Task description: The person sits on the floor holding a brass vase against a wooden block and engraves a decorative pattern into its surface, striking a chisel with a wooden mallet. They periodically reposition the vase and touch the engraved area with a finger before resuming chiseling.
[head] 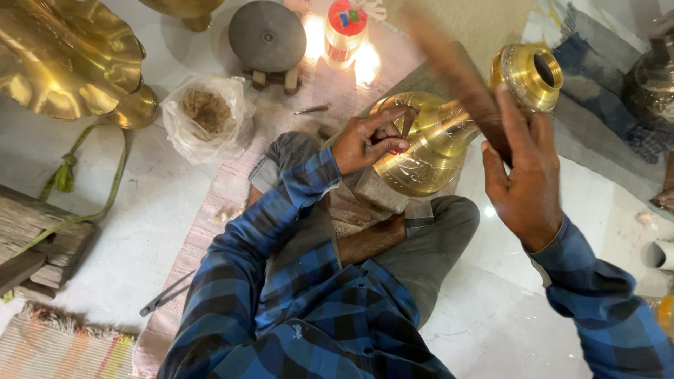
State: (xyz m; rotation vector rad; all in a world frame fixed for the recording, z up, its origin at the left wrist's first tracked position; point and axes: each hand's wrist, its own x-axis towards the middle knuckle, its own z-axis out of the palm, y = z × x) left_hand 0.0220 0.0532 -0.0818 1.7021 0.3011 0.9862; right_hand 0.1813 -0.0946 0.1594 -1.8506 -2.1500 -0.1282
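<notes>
At frame centre, the left hand (366, 142) pinches a small tool against the brass vase (428, 144). The right hand (523, 175) is clenched around a blurred wooden mallet (456, 74). The vase looks heavy, rigid and slick, best steadied at its neck.

Bare white floor (161, 203) lies open left of the knees — hemmed by the plastic bag (207, 116), wooden block (42, 238) and 1 brass dish (67, 56).
</notes>
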